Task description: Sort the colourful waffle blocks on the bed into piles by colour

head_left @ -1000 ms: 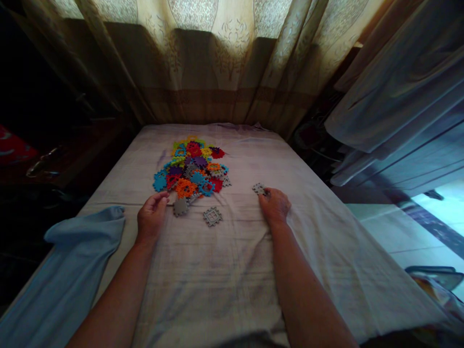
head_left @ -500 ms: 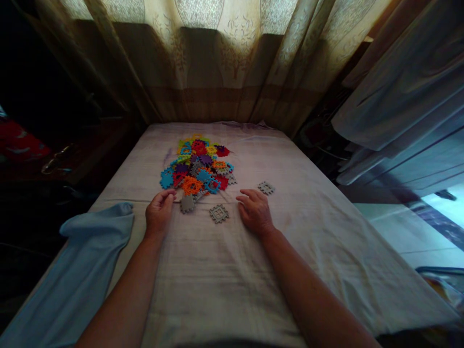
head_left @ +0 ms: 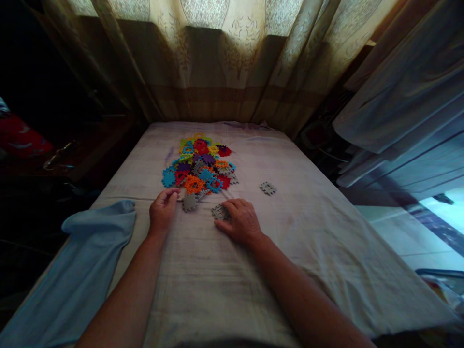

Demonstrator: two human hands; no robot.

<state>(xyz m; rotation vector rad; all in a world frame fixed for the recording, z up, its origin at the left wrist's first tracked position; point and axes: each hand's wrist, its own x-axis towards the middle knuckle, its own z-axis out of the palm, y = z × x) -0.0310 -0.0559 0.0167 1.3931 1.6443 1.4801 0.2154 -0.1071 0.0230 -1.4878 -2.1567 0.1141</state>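
Observation:
My right hand (head_left: 238,218) rests on the cloth with its thumb and fingers around the right side of a grey interlocking square tile (head_left: 218,211). Part of that tile is hidden under the fingers. My left hand (head_left: 163,208) is loosely closed, thumb near the curled fingertips, and nothing shows in it. Just right of it lies a solid grey tile (head_left: 189,202), at the near edge of a heap of colourful notched tiles (head_left: 195,184) in orange, blue, red, purple, yellow and grey. Another grey tile (head_left: 268,188) lies alone, beyond and right of my right hand.
A pale wrinkled cloth (head_left: 308,217) covers the table. Light blue fabric (head_left: 97,251) lies along its left edge. Patterned curtains (head_left: 217,72) hang behind the far edge, and light-coloured garments (head_left: 395,92) hang at the right. On the left stands a dark surface with a red item (head_left: 21,137).
My right hand has moved left and nearer, from beside the lone tile onto the grey square tile. My left hand has hardly moved. The view has shifted slightly.

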